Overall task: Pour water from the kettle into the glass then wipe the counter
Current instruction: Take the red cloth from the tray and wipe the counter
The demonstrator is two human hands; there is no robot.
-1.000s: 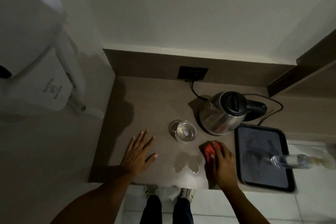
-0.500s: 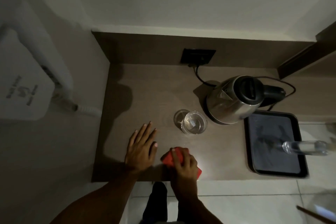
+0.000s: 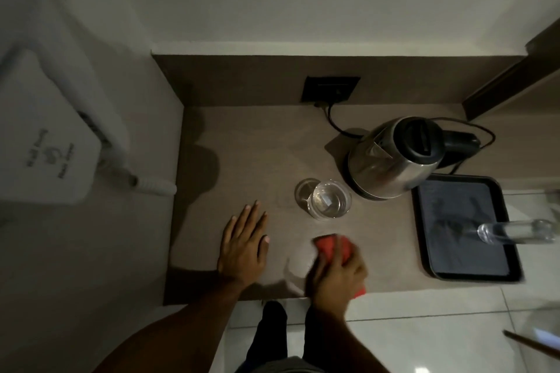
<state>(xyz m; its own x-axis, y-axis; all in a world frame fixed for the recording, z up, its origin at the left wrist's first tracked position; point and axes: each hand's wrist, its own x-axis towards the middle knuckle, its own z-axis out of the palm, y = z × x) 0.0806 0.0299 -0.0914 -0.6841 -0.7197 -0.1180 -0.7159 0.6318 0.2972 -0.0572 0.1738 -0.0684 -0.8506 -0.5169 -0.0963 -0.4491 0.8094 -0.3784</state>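
A steel kettle (image 3: 391, 160) with a black lid and handle stands upright at the back right of the brown counter (image 3: 257, 142). Just left of it is a clear glass (image 3: 328, 203) holding water. My right hand (image 3: 336, 275) presses a red cloth (image 3: 333, 247) onto the counter near the front edge, below the glass; the hand is blurred. My left hand (image 3: 245, 247) lies flat with its fingers spread, left of the cloth, holding nothing. A faint wet streak shows between the two hands.
A black tray (image 3: 466, 227) sits at the counter's right end with a clear plastic bottle (image 3: 515, 232) on it. The kettle's cord runs to a black wall socket (image 3: 330, 89). A white wall-mounted device (image 3: 51, 145) hangs on the left. Tiled floor lies below.
My right hand slid the red cloth left across the puddle and has now come back a little to the right. The puddle near the front edge is mostly gone. My left hand stayed put.
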